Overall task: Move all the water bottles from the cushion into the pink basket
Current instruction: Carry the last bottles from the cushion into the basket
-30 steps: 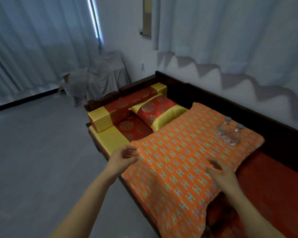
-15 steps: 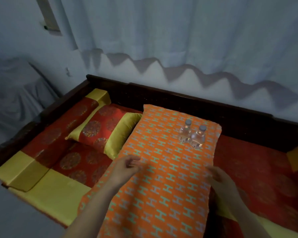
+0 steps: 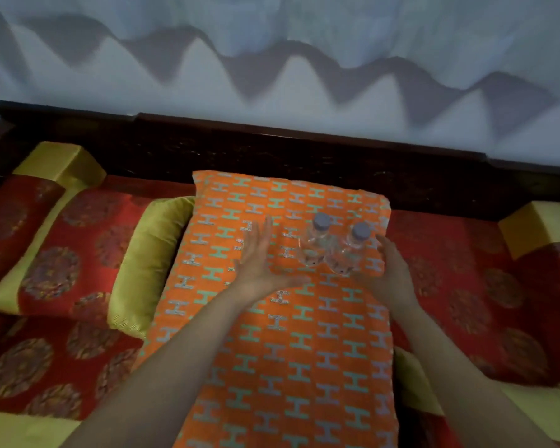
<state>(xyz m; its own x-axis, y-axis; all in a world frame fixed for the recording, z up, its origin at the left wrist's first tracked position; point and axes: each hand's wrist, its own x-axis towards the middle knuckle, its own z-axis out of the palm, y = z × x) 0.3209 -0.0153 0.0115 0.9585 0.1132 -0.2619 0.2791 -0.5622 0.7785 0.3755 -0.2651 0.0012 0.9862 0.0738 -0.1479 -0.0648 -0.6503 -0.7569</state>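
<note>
left bottle [image 3: 313,250] and right bottle [image 3: 342,260] stand upright on the far right part of the orange cushion [image 3: 272,350], side by side and touching. both are clear plastic with grey-blue caps [image 3: 321,220] on. fill level is hard to read in this light. pink basket is not in view.

left hand [image 3: 260,257] is spread flat with fingers straight and palm turned toward the pair. it's near the left bottle but apart from it, and holds nothing. right hand [image 3: 392,270] sits just beside the right bottle, fingers loosely extended, not wrapped round it. can't tell if the fingertips touch it.

handling, my read:
- small bottles, light, or moderate weight if full.
- thin walls will give under a squeeze, and the surface is smooth and a bit slippery.
- not fragile with the caps on.
- the padding under them is soft, so the footing is unsteady and a nudge would tip one into the other.

grip: wrap round the mid-body below the shoulder, firm but not crushing. the neck under the cap is the stiffer fallback. one bottle per hand looks feasible, since each hand flanks its own bottle.

risk: closing in from both sides presses the pair together, so one could slip out or topple. lift straight up.
</note>
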